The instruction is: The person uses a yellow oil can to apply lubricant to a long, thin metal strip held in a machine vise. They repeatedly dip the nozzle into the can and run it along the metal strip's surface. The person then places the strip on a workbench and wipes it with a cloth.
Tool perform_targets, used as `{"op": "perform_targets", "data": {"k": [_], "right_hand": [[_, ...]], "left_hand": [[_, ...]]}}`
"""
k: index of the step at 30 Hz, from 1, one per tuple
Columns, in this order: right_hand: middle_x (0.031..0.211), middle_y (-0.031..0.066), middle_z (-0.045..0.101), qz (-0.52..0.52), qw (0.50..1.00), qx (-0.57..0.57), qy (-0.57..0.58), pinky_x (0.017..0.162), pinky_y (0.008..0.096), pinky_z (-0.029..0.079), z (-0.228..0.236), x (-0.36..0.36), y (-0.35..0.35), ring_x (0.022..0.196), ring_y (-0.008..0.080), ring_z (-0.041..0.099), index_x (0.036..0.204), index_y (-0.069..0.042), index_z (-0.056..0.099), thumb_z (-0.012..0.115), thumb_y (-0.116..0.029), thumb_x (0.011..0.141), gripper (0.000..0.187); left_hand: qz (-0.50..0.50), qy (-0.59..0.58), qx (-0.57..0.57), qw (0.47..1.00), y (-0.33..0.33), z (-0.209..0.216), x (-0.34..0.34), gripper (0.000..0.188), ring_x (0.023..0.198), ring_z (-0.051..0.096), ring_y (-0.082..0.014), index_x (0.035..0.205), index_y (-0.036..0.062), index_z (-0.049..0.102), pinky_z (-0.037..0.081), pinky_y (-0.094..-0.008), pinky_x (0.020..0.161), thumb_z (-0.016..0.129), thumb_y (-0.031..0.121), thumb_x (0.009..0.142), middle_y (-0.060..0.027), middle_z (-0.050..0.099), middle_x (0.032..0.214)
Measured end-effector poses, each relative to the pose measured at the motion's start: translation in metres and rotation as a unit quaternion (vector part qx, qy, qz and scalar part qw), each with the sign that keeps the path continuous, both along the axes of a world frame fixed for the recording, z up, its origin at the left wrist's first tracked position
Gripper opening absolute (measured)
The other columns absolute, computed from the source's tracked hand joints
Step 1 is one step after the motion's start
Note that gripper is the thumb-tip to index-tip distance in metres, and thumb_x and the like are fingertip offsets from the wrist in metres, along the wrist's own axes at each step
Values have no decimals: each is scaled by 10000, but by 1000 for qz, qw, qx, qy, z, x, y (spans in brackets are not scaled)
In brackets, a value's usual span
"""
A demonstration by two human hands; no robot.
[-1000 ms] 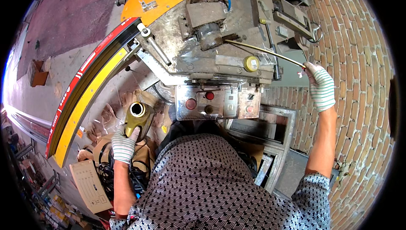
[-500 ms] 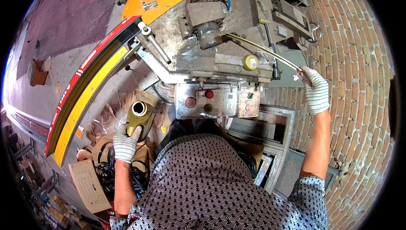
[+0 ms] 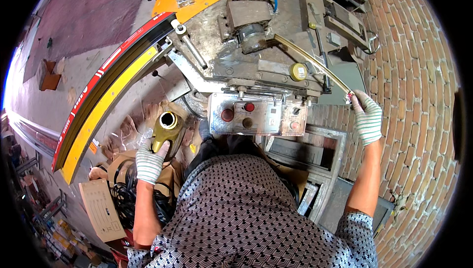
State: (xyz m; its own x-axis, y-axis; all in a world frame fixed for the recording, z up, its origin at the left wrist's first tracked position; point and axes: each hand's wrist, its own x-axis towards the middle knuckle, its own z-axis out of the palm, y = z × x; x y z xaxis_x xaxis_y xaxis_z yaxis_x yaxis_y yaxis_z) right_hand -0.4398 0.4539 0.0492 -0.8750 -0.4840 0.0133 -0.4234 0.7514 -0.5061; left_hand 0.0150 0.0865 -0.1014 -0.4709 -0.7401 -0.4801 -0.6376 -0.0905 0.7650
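My left hand (image 3: 151,163), in a striped white glove, is closed on the handle of an olive-gold plastic jug (image 3: 166,131). The jug's round mouth is uncapped and faces up, with a dark inside. Out to the right, my gloved right hand (image 3: 368,120) pinches the near end of a long, thin, brass-coloured strip (image 3: 315,62), where a small red and white bit shows. The strip's far end rests by a dark round block (image 3: 253,38) on the metal machine bed. A yellow cap (image 3: 298,72) lies on the bed's near edge, left of the strip.
In front of me stands a control box (image 3: 257,114) with red buttons. A curved red-and-yellow rail (image 3: 116,88) sweeps along the left. Cardboard (image 3: 103,209) and black cables (image 3: 125,194) lie lower left; a brick wall (image 3: 419,95) rises on the right. A metal frame (image 3: 335,169) sits below the box.
My right hand has come down and nearer to me with the strip's end, and the strip bows more. The left hand still holds the jug. The whole view has shifted slightly.
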Motion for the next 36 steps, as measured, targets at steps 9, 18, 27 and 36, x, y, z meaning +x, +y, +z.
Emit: {"op": "perform_targets", "data": {"k": [9, 18, 27, 36], "right_hand": [[869, 2, 697, -111, 968, -118, -190, 620, 218, 478, -16, 40, -6, 686, 45, 573, 1192, 2, 702, 644, -160, 1022, 242], [821, 35, 678, -126, 897, -244, -346, 579, 209, 472, -46, 68, 4, 643, 78, 583, 1137, 3, 690, 690, -209, 998, 253], [784, -7, 651, 3, 897, -128, -422, 559, 202, 451, -45, 86, -25, 628, 54, 570, 1113, -15, 699, 691, -326, 984, 337], [858, 5, 666, 183, 904, -40, -384, 725, 275, 499, -13, 75, -101, 773, 84, 573, 1108, 16, 720, 662, -286, 976, 334]], "left_hand": [[33, 18, 28, 999, 4, 3, -3, 382, 769, 636, -130, 1131, -48, 675, 555, -281, 653, 822, 196, 876, -92, 710, 929], [31, 29, 36, 998, 6, 34, -19, 361, 753, 638, -123, 1132, -53, 676, 556, -279, 624, 807, 173, 882, -89, 703, 926], [-77, -28, -83, 993, -8, 53, -16, 316, 762, 579, -90, 1060, -41, 691, 501, -268, 673, 814, 186, 879, -61, 688, 865], [-157, -123, -104, 974, -21, 94, -28, 369, 711, 563, -106, 1041, -18, 705, 495, -293, 656, 848, 261, 846, -65, 673, 780]]}}
